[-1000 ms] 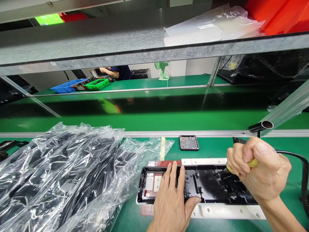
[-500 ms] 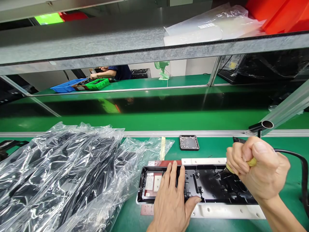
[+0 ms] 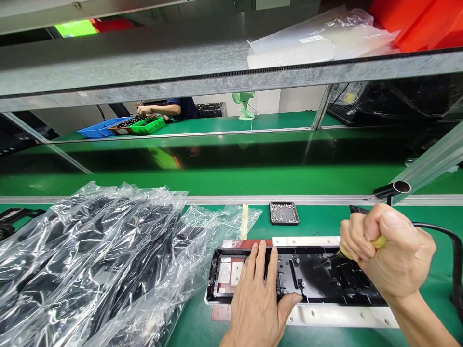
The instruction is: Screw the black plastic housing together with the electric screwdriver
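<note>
My left hand [image 3: 257, 303] lies flat, fingers together and stretched out, pressing down on the long black panel [image 3: 311, 279] that sits in front of me on the green bench [image 3: 318, 224]. My thumb hooks over the panel's near edge. The panel rests in a white fixture [image 3: 336, 315], whose pale border shows at the panel's 6 and 12 o'clock sides. At the panel's 9 o'clock end there is a white label on a reddish patch [image 3: 228, 273], just beside my fingertips.

My right hand [image 3: 390, 250] is clenched in a fist around a screwdriver [image 3: 356, 246] with a yellow grip, fingers clamped tight on it. Its dark tip slants down toward 9 o'clock and meets the panel's inner face near the middle. A black cable [image 3: 454, 255] loops away from the tool at 3 o'clock.

At 12 o'clock from the panel, a small black tray of screws [image 3: 284, 213] stands apart on the bench. At 9 o'clock, a heap of clear plastic bags [image 3: 97, 260] with dark parts inside spreads wide, its edge just beside the panel's end. A strip of yellowish tape [image 3: 244, 221] lies between bags and tray.

Far off at 11 o'clock, another person's arm [image 3: 159, 110] reaches over a green bin [image 3: 148, 125] beside a blue bin [image 3: 97, 129].
</note>
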A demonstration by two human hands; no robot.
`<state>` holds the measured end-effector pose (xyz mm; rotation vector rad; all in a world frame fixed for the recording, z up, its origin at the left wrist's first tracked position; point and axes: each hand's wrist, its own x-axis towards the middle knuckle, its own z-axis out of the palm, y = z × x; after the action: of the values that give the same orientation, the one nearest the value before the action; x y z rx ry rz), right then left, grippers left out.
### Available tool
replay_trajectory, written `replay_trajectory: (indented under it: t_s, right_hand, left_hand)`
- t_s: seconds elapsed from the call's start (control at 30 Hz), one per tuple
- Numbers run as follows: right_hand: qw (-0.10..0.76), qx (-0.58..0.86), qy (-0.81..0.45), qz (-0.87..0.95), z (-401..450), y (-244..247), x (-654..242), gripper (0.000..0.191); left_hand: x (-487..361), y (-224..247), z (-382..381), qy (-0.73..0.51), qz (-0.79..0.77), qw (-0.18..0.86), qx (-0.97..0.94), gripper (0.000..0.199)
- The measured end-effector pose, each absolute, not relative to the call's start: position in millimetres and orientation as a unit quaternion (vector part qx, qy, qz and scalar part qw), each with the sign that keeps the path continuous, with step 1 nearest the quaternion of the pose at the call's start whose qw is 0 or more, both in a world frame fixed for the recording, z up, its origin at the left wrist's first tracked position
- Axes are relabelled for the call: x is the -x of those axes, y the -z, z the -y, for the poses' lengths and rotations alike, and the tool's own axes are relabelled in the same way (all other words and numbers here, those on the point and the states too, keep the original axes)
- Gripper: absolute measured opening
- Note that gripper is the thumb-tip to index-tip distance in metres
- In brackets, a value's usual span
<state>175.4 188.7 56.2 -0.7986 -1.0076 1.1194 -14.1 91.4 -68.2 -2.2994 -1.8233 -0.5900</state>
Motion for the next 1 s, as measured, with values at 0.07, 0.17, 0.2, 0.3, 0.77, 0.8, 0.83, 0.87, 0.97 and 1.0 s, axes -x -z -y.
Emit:
replay_trajectory:
  t_s: [0.07, 0.17, 0.2, 0.3, 0.77, 0.8, 0.83, 0.87, 0.97, 1.0]
  right_hand:
    - [0.658, 0.354, -0.496, 0.442, -188.4, -56.2, -175.7, 0.041]
    - [0.657, 0.353, -0.497, 0.443, -189.2, -56.6, -175.8, 0.041]
    - [0.657, 0.351, -0.498, 0.444, -189.6, -56.7, -175.8, 0.041]
    - [0.656, 0.349, -0.5, 0.445, -190.2, -57.0, -175.7, 0.041]
    - [0.655, 0.356, -0.496, 0.444, -190.1, -55.0, -176.1, 0.045]
    - [0.655, 0.357, -0.495, 0.444, -190.2, -55.2, -175.9, 0.045]
    - [0.656, 0.358, -0.495, 0.444, -190.3, -55.2, -175.8, 0.045]
    - [0.655, 0.36, -0.494, 0.443, -190.4, -55.1, -175.7, 0.045]
    - [0.654, 0.363, -0.495, 0.442, -190.6, -54.4, -175.5, 0.045]
    - [0.654, 0.363, -0.495, 0.442, -190.6, -54.2, -175.4, 0.045]
  left_hand:
    - [13.9, 67.9, -91.2, 0.195, 0.607, 0.078, 0.767, 0.08]
    - [13.9, 67.5, -90.8, 0.191, 0.608, 0.083, 0.766, 0.08]
    - [13.9, 67.4, -90.7, 0.189, 0.609, 0.083, 0.766, 0.079]
    - [14.2, 67.4, -90.5, 0.187, 0.61, 0.077, 0.766, 0.079]
    - [13.6, 68.1, -90.4, 0.197, 0.604, 0.089, 0.767, 0.078]
    - [13.6, 68.2, -90.6, 0.196, 0.604, 0.089, 0.768, 0.079]
    - [13.6, 68.3, -90.7, 0.195, 0.604, 0.088, 0.768, 0.079]
    - [13.6, 68.4, -90.7, 0.194, 0.605, 0.086, 0.768, 0.079]
    - [13.9, 68.7, -90.9, 0.198, 0.605, 0.08, 0.767, 0.079]
    - [14.0, 68.7, -90.9, 0.2, 0.605, 0.077, 0.767, 0.079]
